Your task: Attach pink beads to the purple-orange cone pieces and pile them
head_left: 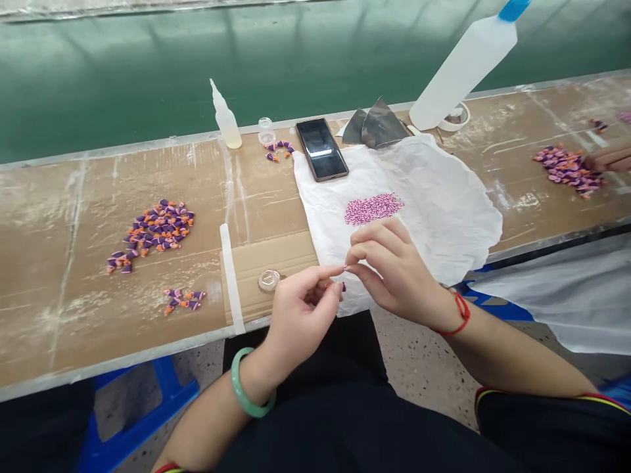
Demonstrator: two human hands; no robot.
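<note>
My left hand [302,312], with a green bangle at the wrist, is closed on a small purple piece [344,287] that sticks out by the thumb tip. My right hand [399,266], with a red cord round its wrist, pinches a tiny pink piece [344,267]. Its fingertips meet the tip of my left index finger. Just beyond my hands, a patch of tiny pink-and-white pieces [373,208] lies on a white cloth [434,190]. A small clear round dish [269,281] stands left of my left hand, on a cardboard sheet [269,253].
Purple-and-orange pieces lie in a larger pile [160,226] and a small group [183,300] at left. A dropper bottle [227,121], a phone [323,150], a tape roll [454,118] and a tilted white bottle [463,72] stand along the back. Another person's hand [611,157] touches a pile at right.
</note>
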